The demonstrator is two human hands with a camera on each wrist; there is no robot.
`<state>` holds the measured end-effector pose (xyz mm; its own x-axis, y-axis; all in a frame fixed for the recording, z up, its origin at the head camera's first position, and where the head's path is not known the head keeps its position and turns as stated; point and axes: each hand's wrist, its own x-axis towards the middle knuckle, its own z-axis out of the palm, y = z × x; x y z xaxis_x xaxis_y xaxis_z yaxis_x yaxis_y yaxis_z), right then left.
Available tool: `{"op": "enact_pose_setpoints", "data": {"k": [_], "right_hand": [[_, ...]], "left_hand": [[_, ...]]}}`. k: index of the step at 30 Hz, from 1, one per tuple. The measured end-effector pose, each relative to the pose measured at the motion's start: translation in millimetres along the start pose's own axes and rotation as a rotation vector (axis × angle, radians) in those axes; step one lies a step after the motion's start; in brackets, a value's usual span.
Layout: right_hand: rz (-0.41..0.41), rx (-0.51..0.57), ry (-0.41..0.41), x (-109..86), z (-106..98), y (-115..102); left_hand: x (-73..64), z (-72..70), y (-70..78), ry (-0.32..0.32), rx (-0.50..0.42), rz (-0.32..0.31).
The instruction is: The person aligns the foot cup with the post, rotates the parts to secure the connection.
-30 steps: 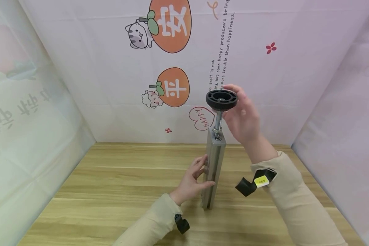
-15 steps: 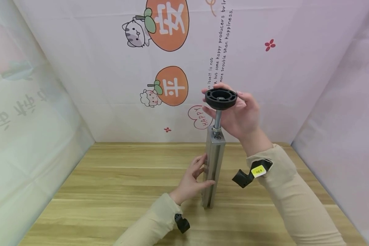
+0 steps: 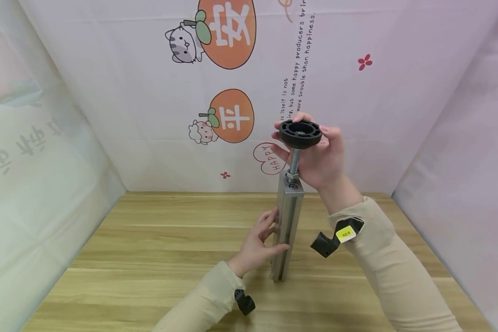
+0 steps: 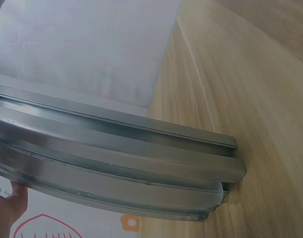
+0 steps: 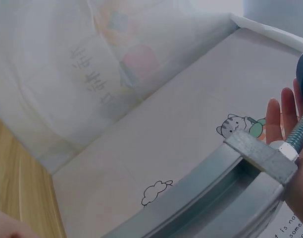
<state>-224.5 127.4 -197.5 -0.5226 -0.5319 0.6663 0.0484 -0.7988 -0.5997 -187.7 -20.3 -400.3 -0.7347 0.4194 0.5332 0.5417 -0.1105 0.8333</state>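
A grooved aluminium profile point(image 3: 288, 216) stands upright on the wooden table. From its end plate point(image 3: 292, 184) rises a threaded rod point(image 3: 294, 161) with a nut, topped by a round black levelling foot point(image 3: 300, 133). My left hand point(image 3: 259, 244) grips the lower half of the profile, thumb on the near side and fingers on the left. At the top, my right hand point(image 3: 321, 159) holds the foot by its rim, the thumb at the right edge and fingers behind. In the left wrist view the lower end of the profile point(image 4: 141, 163) meets the table.
The wooden table point(image 3: 170, 244) is closed in by a printed white cloth point(image 3: 149, 138) at the back and by cloth walls at both sides. A black wrist mount point(image 3: 336, 237) sits on the right sleeve, another black mount point(image 3: 244, 302) on the left.
My right hand has moved left and its fingers have closed round the black levelling foot from behind. My left hand and the profile have stayed in place.
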Motion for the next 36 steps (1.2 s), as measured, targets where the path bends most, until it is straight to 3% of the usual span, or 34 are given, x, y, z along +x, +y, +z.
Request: {"op": "enact_pose_setpoints", "data": {"k": [19,26,36], "right_hand": [[-0.072,-0.101,0.009,-6.8,-7.9,3.1],[-0.141,-0.301,0.042,-4.8,-7.4,1.0],[-0.21,-0.45,0.116,-6.4,-1.5,-6.9]], "left_hand": [[-1.1,0.0,-3.9,-0.002,0.003,0.013],[-2.0,-1.6,-4.3,0.01,-0.001,0.028],[-3.3,0.0,-5.0,0.003,0.007,0.093]]}}
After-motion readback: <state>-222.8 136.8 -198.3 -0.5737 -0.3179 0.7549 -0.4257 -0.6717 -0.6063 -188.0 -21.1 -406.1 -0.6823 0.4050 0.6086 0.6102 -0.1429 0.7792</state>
